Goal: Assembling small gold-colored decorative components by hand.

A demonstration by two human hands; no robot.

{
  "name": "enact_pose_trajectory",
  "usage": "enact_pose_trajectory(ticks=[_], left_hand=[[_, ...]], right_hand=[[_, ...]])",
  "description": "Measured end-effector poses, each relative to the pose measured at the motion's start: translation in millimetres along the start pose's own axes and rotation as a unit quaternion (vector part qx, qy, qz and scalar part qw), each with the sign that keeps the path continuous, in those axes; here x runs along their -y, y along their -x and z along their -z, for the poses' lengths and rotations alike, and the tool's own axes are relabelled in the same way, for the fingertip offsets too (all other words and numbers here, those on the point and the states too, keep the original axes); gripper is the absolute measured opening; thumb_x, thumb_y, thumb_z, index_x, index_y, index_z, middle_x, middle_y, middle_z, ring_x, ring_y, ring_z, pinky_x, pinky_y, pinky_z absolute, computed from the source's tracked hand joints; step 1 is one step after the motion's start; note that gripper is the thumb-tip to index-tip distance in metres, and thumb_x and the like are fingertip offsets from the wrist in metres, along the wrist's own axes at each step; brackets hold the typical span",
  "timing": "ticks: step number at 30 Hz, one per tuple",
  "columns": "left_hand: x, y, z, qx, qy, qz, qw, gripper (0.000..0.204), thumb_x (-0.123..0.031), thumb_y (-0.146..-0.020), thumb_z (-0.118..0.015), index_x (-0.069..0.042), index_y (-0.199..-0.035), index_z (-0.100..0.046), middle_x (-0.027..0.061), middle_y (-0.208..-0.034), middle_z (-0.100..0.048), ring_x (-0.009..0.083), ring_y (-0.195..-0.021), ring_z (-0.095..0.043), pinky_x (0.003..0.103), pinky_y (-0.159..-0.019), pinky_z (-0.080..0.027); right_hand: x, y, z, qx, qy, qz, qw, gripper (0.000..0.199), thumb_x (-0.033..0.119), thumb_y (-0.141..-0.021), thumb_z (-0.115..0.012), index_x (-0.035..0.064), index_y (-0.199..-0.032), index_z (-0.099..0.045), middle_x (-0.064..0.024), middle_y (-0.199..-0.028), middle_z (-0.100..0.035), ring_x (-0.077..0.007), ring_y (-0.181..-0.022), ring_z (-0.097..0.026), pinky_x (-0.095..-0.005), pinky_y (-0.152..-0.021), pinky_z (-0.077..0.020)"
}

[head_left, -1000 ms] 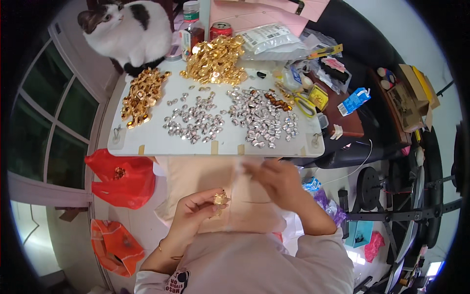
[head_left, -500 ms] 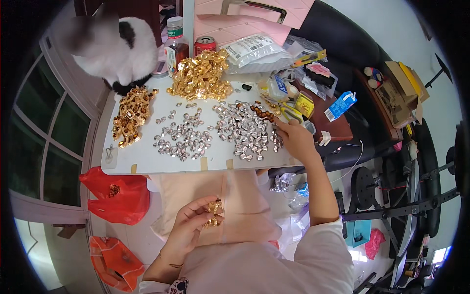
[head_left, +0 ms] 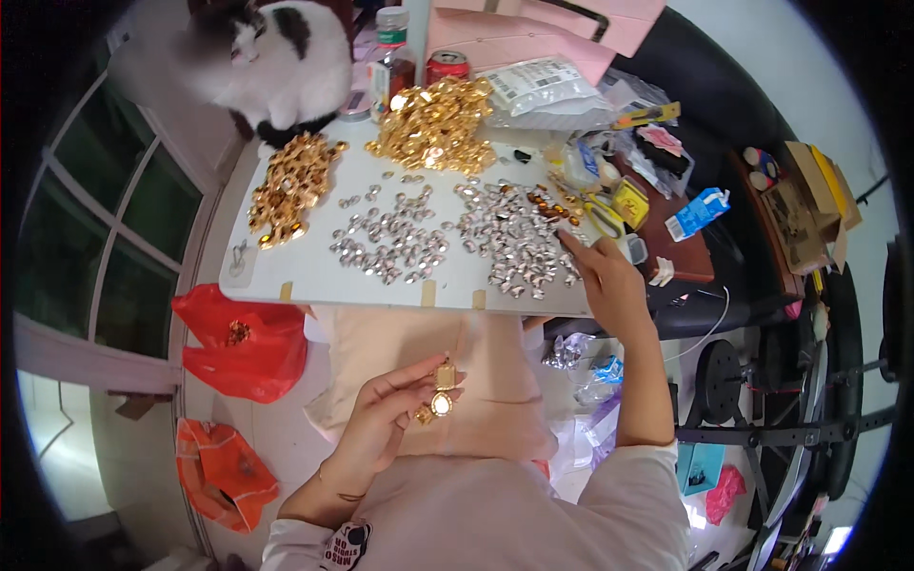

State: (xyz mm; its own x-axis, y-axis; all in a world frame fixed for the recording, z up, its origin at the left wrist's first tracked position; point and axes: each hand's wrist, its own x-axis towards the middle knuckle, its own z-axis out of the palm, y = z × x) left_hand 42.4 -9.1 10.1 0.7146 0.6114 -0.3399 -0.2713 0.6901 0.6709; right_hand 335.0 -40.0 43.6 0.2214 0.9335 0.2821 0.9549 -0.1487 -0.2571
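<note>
Left hand (head_left: 379, 409), head view, is gripping a gold linked piece (head_left: 445, 378), thumb and fingers closed on it; one square link and one bright round link are showing beyond the fingertips. It is hanging over the peach cloth (head_left: 505, 404), between the person's body and the near edge of the white table (head_left: 376, 290). Change: half a second ago the links were bunched; now they are lying more in line, faces exposed. Right hand (head_left: 614, 281), over the lap one second ago, is now reaching with its index finger extended to the right-hand spread of silver pieces (head_left: 514, 243), just below the amber pieces (head_left: 549, 203). Cannot tell whether its fingers are pinching anything. Meaning, as judged: left is serving as holder, right is working among the loose pieces.
</note>
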Motion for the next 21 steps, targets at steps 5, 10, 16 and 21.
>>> enact_pose_trajectory(ticks=[5,10,16,21], left_hand=[[-6,5,2,0.007,0.015,0.022,1.0,0.038,0.003,-0.081,-0.044,0.008,-0.118,-0.047,0.0186,-0.109,-0.057,0.025,-0.103,-0.056,0.032,-0.091,-0.044],[-3,10,7,0.007,0.009,0.053,0.999,0.036,-0.001,-0.084,-0.047,0.007,-0.119,-0.046,0.0158,-0.11,-0.057,0.022,-0.103,-0.056,0.029,-0.089,-0.044],[2,14,8,0.01,-0.004,0.03,0.999,0.033,0.001,-0.084,-0.045,0.008,-0.117,-0.048,0.0148,-0.111,-0.057,0.0207,-0.098,-0.059,0.028,-0.085,-0.047],[2,16,5,-0.001,-0.012,0.017,1.0,0.033,0.0,-0.085,-0.047,0.007,-0.117,-0.049,0.0129,-0.11,-0.058,0.0147,-0.096,-0.058,0.026,-0.085,-0.047]], right_hand=[[53,38,1,0.106,-0.193,0.164,0.961,0.043,0.008,-0.074,-0.057,0.0205,-0.115,-0.058,-0.0063,-0.073,-0.047,-0.0225,-0.058,-0.053,-0.0326,-0.053,-0.0427],[76,55,-9,0.135,-0.135,0.32,0.928,0.054,0.008,-0.067,-0.059,0.024,-0.119,-0.055,-0.002,-0.07,-0.041,-0.0158,-0.054,-0.049,-0.0291,-0.048,-0.0388],[82,59,-9,0.116,-0.086,0.334,0.932,0.048,0.008,-0.069,-0.059,0.0206,-0.114,-0.058,-0.0023,-0.067,-0.041,-0.0156,-0.054,-0.045,-0.0289,-0.045,-0.0343],[87,65,-9,0.099,-0.053,0.33,0.937,0.05,0.008,-0.07,-0.056,0.0211,-0.118,-0.055,-0.0021,-0.068,-0.04,-0.0145,-0.052,-0.044,-0.0282,-0.046,-0.0346]])
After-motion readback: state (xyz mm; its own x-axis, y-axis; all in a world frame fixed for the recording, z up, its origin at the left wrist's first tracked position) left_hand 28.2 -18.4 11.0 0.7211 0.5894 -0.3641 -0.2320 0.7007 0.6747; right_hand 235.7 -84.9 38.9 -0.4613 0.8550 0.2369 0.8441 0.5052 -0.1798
